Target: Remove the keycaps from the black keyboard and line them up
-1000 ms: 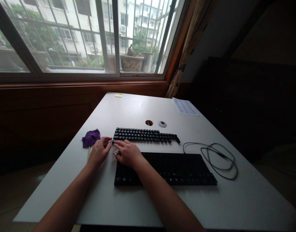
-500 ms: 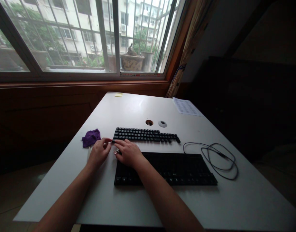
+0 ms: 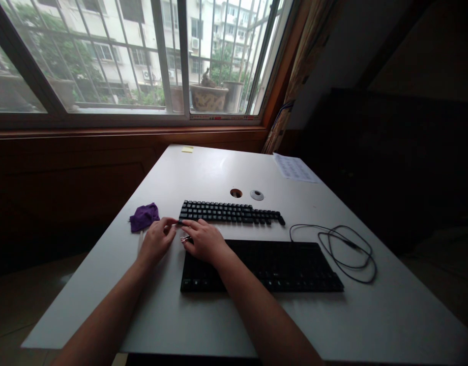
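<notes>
My left hand (image 3: 156, 240) and my right hand (image 3: 204, 241) meet at the left end of a set of black keycaps (image 3: 230, 212) laid out in rows on the white table (image 3: 203, 168). The left fingertips pinch a small dark keycap (image 3: 178, 222) at the near left corner of that set. My right hand rests over the far left corner of a flat black keyboard (image 3: 262, 267). Its fingertips touch the same keycap, and a small metal tool (image 3: 184, 239) sticks out from under its fingers.
A purple cloth (image 3: 144, 217) lies left of my hands. A looped black cable (image 3: 333, 250) lies right of the keyboard. Farther back are a cable hole (image 3: 236, 193), its round cover (image 3: 257, 195), a printed sheet (image 3: 294, 169) and a yellow note (image 3: 187, 149). A barred window is behind.
Both hands have stayed nearly still at the left end of the keycap rows. The fingertips have closed a little more tightly around the small keycap.
</notes>
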